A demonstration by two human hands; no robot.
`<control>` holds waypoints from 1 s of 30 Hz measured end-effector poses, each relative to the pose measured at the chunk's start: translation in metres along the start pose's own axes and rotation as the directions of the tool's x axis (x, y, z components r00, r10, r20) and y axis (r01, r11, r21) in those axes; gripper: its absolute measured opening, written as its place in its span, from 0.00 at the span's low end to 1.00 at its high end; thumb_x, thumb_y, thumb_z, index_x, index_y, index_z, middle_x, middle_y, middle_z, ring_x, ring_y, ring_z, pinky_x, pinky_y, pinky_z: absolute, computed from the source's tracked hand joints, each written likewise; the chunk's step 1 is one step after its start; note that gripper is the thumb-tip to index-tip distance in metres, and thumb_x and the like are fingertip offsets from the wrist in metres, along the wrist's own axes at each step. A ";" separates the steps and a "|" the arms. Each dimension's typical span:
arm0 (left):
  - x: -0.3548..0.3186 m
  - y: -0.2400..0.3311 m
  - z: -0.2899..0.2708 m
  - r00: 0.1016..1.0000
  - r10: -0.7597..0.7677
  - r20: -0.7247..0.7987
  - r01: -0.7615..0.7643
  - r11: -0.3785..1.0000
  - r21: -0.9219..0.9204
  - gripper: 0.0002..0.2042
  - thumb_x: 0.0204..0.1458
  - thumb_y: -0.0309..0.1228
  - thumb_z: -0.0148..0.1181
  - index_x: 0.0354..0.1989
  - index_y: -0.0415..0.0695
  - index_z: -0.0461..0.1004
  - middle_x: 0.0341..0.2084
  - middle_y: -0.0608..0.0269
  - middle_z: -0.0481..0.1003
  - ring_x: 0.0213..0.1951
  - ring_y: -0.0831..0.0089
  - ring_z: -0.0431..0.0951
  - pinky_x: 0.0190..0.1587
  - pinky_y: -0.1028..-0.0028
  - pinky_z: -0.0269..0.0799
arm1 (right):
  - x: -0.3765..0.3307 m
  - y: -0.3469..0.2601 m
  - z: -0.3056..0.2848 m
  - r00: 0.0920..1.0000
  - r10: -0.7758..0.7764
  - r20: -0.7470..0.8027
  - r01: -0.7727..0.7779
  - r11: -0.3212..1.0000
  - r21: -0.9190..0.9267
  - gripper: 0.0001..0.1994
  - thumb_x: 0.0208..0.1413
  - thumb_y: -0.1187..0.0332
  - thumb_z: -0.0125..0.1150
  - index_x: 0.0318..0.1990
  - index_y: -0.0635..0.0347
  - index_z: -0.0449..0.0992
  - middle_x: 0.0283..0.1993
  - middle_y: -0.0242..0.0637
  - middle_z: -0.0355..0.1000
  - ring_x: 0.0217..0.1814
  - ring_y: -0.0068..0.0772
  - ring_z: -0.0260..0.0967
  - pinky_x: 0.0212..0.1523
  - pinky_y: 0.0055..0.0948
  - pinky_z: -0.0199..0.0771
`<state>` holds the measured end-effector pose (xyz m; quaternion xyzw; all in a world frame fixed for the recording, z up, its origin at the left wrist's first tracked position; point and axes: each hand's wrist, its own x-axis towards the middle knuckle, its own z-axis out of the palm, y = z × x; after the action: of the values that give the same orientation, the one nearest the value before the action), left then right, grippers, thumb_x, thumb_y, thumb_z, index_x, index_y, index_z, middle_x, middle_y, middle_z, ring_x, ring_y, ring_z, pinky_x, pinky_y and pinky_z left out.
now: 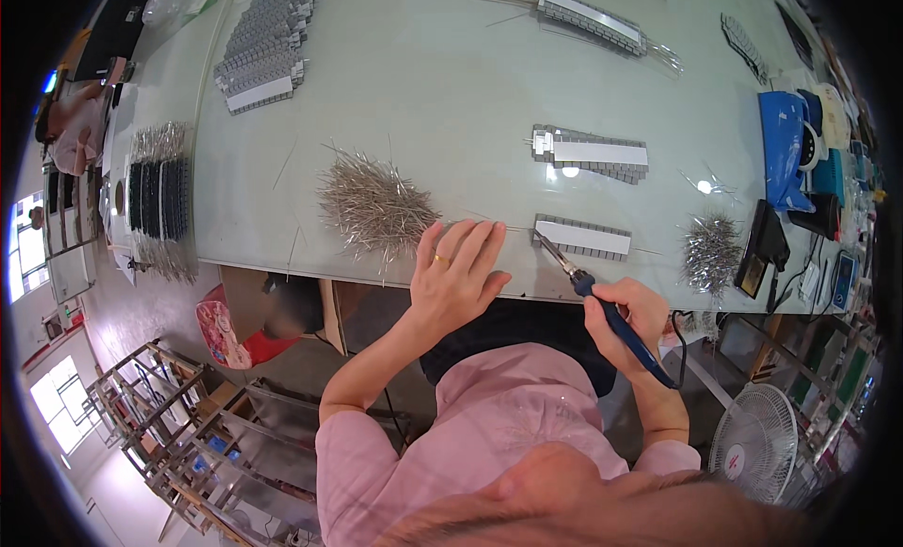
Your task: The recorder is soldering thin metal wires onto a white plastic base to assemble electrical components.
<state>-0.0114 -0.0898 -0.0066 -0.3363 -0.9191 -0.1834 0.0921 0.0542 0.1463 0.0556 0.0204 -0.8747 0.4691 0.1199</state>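
Observation:
My right hand (625, 326) grips a soldering iron (616, 323) with a dark blue handle. Its metal tip reaches the left end of a grey segmented block (583, 238) with a white strip along its top. Flat over the table's front edge, my left hand (459, 274) has its fingers stretched out and the thumb apart. A thin wire (515, 228) runs from beside those fingertips to the block's left end; whether the fingers press on it cannot be made out. Left of this hand lies a heap of thin silvery wire pieces (372, 208).
Further back are stacked grey blocks (602, 157) and a wired block (593, 25). More grey blocks (268, 48) lie far left. A smaller wire heap (712, 251), a black stand (757, 251) and a blue container (783, 147) are right. A fan (752, 439) stands below.

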 end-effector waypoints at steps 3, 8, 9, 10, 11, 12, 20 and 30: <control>0.000 0.000 0.000 1.000 -0.002 0.005 0.002 1.000 -0.009 0.29 0.45 0.41 0.65 0.57 0.46 0.73 0.54 0.64 0.69 0.57 0.66 0.65 0.63 0.54 0.56 | 0.002 0.001 0.002 1.000 -0.020 0.014 0.020 0.999 -0.027 0.11 0.40 0.79 0.70 0.33 0.59 0.76 0.20 0.36 0.68 0.17 0.35 0.64 0.19 0.28 0.63; 0.001 0.001 0.001 1.000 -0.001 0.013 0.001 1.000 -0.015 0.29 0.44 0.41 0.66 0.58 0.46 0.73 0.54 0.65 0.69 0.58 0.65 0.65 0.63 0.54 0.56 | 0.004 0.001 0.001 0.998 -0.044 0.037 0.046 0.997 -0.058 0.13 0.40 0.79 0.70 0.35 0.58 0.76 0.20 0.36 0.67 0.17 0.35 0.64 0.20 0.29 0.62; 0.001 0.001 0.001 1.000 0.001 0.014 -0.001 1.000 -0.013 0.29 0.45 0.41 0.66 0.58 0.46 0.73 0.54 0.65 0.69 0.58 0.65 0.65 0.63 0.54 0.56 | 0.005 0.000 0.001 0.998 -0.045 0.041 0.048 0.997 -0.064 0.12 0.40 0.79 0.70 0.34 0.58 0.76 0.20 0.36 0.67 0.17 0.35 0.64 0.20 0.29 0.62; 0.001 0.001 0.001 1.000 0.001 0.014 -0.001 1.000 -0.013 0.29 0.45 0.41 0.66 0.58 0.46 0.73 0.54 0.65 0.69 0.58 0.65 0.65 0.63 0.54 0.56 | 0.006 -0.001 0.001 0.998 -0.047 0.045 0.050 0.996 -0.069 0.12 0.40 0.79 0.70 0.34 0.58 0.76 0.20 0.36 0.67 0.17 0.35 0.64 0.19 0.29 0.62; 0.002 0.001 0.001 1.000 0.003 0.016 -0.002 1.000 -0.014 0.29 0.45 0.41 0.66 0.58 0.46 0.73 0.54 0.65 0.69 0.58 0.65 0.65 0.63 0.54 0.55 | 0.007 -0.001 0.001 0.998 -0.047 0.045 0.050 0.996 -0.070 0.12 0.40 0.79 0.70 0.34 0.58 0.76 0.20 0.36 0.67 0.17 0.35 0.64 0.19 0.29 0.62; 0.002 0.001 0.001 1.000 0.005 0.017 -0.004 1.000 -0.015 0.29 0.45 0.41 0.66 0.58 0.46 0.73 0.55 0.65 0.69 0.58 0.65 0.65 0.63 0.54 0.55 | 0.008 -0.002 0.001 0.998 -0.051 0.044 0.054 0.996 -0.064 0.12 0.40 0.79 0.70 0.33 0.58 0.76 0.20 0.36 0.67 0.17 0.35 0.64 0.19 0.29 0.62; 0.001 0.000 0.001 1.000 0.009 0.029 -0.009 1.000 -0.013 0.29 0.45 0.41 0.65 0.58 0.46 0.72 0.55 0.65 0.68 0.58 0.65 0.65 0.64 0.54 0.55 | 0.013 -0.005 0.002 0.997 -0.036 0.061 0.039 0.998 -0.057 0.10 0.39 0.79 0.70 0.31 0.59 0.76 0.20 0.36 0.67 0.17 0.35 0.64 0.19 0.28 0.63; -0.002 0.001 -0.004 1.000 0.005 -0.012 -0.005 1.000 0.013 0.26 0.46 0.41 0.64 0.56 0.47 0.75 0.54 0.65 0.69 0.57 0.66 0.66 0.64 0.54 0.53 | 0.030 -0.007 -0.007 0.965 -0.193 0.177 0.207 0.976 -0.064 0.10 0.38 0.78 0.71 0.30 0.59 0.77 0.21 0.35 0.69 0.20 0.35 0.68 0.21 0.28 0.69</control>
<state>-0.0089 -0.0924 -0.0034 -0.3367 -0.9190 -0.1791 0.1003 0.0270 0.1509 0.0718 0.1438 -0.8937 0.4149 0.0925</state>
